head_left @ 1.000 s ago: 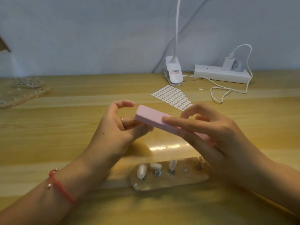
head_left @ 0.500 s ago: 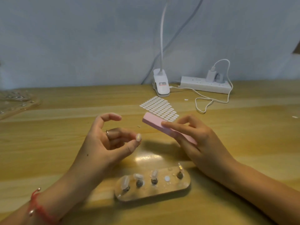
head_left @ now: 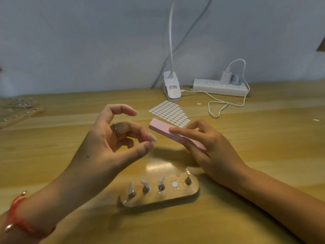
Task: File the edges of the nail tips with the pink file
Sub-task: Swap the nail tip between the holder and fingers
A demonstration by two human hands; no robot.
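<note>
My right hand [head_left: 209,143] grips the pink file [head_left: 161,128], a long pink block, with the index finger laid along its top; its free end points up and to the left. My left hand [head_left: 112,143] pinches a small clear nail tip [head_left: 152,138] between thumb and a finger, just left of the file and a little apart from it. Below both hands a clear oval holder [head_left: 182,194] lies on the wooden table, with several nail tips [head_left: 130,188] standing on small metal stands.
A sheet of small white oval stickers [head_left: 169,112] lies behind the file. At the back stand a white clip lamp [head_left: 172,88] and a power strip [head_left: 219,88] with a charger and looped cable. Clear trays [head_left: 19,110] sit at the far left.
One second ago the file lay against the nail tip in my left hand. The file has since drawn away to the right, and the two hands are apart.
</note>
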